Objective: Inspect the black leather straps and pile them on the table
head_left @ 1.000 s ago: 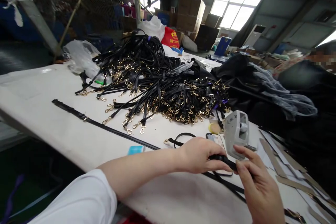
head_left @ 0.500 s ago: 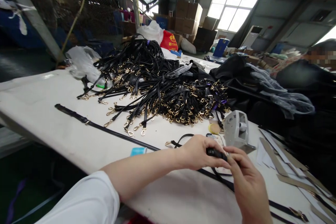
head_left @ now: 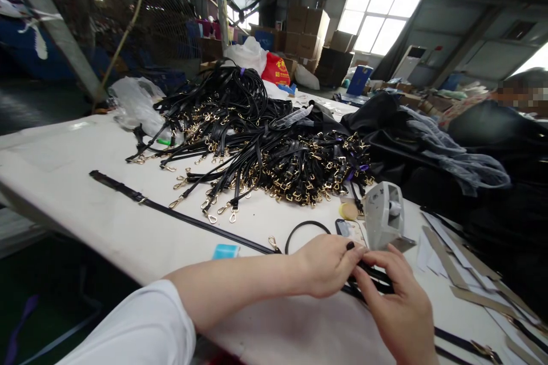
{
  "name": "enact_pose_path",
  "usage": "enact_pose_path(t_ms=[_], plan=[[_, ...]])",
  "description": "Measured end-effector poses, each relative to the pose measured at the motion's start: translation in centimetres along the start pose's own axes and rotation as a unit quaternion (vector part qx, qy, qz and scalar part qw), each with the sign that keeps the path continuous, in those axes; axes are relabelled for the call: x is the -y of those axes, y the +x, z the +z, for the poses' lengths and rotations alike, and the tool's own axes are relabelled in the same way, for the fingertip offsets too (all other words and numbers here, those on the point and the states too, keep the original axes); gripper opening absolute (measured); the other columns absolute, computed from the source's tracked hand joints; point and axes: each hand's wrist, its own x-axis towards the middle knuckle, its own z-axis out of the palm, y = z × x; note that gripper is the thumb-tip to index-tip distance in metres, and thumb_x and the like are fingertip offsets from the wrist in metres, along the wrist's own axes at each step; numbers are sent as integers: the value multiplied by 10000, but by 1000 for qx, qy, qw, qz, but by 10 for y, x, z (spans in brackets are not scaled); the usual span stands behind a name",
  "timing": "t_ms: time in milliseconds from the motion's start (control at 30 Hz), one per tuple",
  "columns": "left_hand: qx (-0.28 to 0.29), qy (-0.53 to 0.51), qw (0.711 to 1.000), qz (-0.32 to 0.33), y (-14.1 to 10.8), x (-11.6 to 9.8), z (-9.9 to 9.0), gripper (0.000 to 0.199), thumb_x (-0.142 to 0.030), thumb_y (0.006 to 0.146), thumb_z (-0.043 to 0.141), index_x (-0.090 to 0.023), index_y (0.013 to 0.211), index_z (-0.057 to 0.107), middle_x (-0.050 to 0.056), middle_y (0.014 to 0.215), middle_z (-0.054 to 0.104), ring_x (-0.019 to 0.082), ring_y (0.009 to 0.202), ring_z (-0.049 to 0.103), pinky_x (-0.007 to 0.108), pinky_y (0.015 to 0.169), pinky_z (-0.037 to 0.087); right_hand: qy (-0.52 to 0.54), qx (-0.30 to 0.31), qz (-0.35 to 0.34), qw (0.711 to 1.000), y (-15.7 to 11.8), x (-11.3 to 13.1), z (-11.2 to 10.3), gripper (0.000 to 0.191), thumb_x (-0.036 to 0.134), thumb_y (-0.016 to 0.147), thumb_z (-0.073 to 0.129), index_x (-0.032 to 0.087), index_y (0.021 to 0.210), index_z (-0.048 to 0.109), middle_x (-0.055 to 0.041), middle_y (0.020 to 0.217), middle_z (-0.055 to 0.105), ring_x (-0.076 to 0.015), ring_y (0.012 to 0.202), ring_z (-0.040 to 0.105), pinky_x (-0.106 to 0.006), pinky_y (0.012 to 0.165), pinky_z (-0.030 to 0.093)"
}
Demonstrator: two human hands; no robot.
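Observation:
In the head view my left hand (head_left: 327,265) is closed around part of a black strap (head_left: 379,278), its dark end poking out above the thumb. My right hand (head_left: 402,302) pinches the same strap just to the right, the fingertips of both hands almost meeting. A thin loop of strap (head_left: 306,223) with a gold snap hook (head_left: 273,243) lies beyond my left wrist. Under my forearm runs a long black strap (head_left: 188,218) across the table. Most of the held part is hidden by my fingers.
Behind the hands is a big heap of black straps (head_left: 257,142) with gold hooks. A white tape dispenser (head_left: 384,214) stands close by on the white table (head_left: 60,154). Cardboard strips (head_left: 445,256) and papers lie right. A person (head_left: 492,125) is at far right.
Both hands have drawn slightly lower and the strap has turned in the fingers, showing two dark lengths near my right hand. The thin loop has widened and its hook has tipped up.

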Motion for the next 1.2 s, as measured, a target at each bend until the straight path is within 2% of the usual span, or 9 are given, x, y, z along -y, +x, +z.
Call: enact_pose_path(t_ms=[100, 267, 367, 467, 567, 667, 900, 1000, 1200], plan=[[-37, -205, 972, -110, 5, 3, -2, 517, -496, 1014, 280, -154, 1147, 645, 38, 709, 641, 138, 564, 599, 244, 564, 489, 5, -11, 54, 998, -2, 0, -2, 145, 392, 896, 660, 251, 909, 630, -13, 880, 690, -240, 835, 658, -503, 1051, 403], [-26, -506, 831, -232, 14, 8, -18, 584, -465, 1025, 204, -65, 1133, 617, 95, 748, 667, 142, 476, 628, 260, 480, 515, 23, -18, 92, 995, -7, -1, -7, 166, 423, 865, 690, 262, 886, 655, -2, 855, 697, -269, 913, 669, -487, 1048, 418], [-53, -533, 815, -221, 17, 10, -27, 589, -521, 1013, 246, -79, 1138, 615, 120, 799, 692, 171, 521, 669, 280, 506, 534, 40, -25, 153, 987, -13, -8, -6, 218, 468, 825, 722, 264, 885, 676, -16, 874, 702, -326, 1110, 616, -494, 1052, 400], [-1, -556, 806, -202, 17, 11, -32, 621, -608, 982, 273, -106, 1192, 573, 126, 846, 700, 205, 587, 692, 323, 553, 546, 70, -42, 225, 971, -20, -14, -4, 283, 496, 778, 761, 263, 925, 695, -36, 958, 712, -360, 1234, 538, -494, 1050, 386], [61, -536, 828, -155, 14, 13, -32, 604, -649, 889, 510, -111, 1159, 574, 112, 888, 689, 195, 657, 683, 337, 631, 544, 98, -64, 245, 963, -22, -16, -2, 293, 462, 758, 788, 246, 937, 703, -51, 1027, 709, -359, 1236, 532, -475, 1054, 386], [118, -463, 875, -79, 7, 12, -28, 491, -425, 731, 808, -150, 1090, 615, 40, 895, 657, 147, 743, 644, 290, 709, 523, 135, -77, 219, 963, -22, -14, 0, 259, 389, 772, 793, 235, 961, 705, -56, 1049, 691, -328, 1192, 554, -451, 1059, 386], [70, -213, 973, -59, 4, 2, -30, 319, -408, 742, 790, -180, 946, 701, -12, 822, 666, 128, 765, 605, 227, 694, 488, 205, -73, 181, 959, -18, -10, 4, 222, 289, 795, 777, 229, 988, 687, -58, 1046, 645, -248, 1013, 600, -361, 909, 488], [60, -179, 980, -66, 5, -2, -33, 304, -392, 748, 788, -196, 970, 720, -10, 827, 687, 130, 775, 626, 220, 700, 498, 210, -77, 205, 953, -18, -9, 3, 295, 299, 785, 786, 218, 1045, 671, -68, 1039, 645, -244, 958, 618, -360, 866, 528], [93, -334, 933, -96, 5, 0, -26, 259, -311, 742, 796, -172, 939, 702, -19, 775, 648, 94, 637, 595, 225, 621, 510, 240, -65, 220, 943, -16, -6, 3, 347, 299, 782, 792, 230, 1089, 643, -68, 1059, 645, -222, 973, 628, -318, 870, 547]])
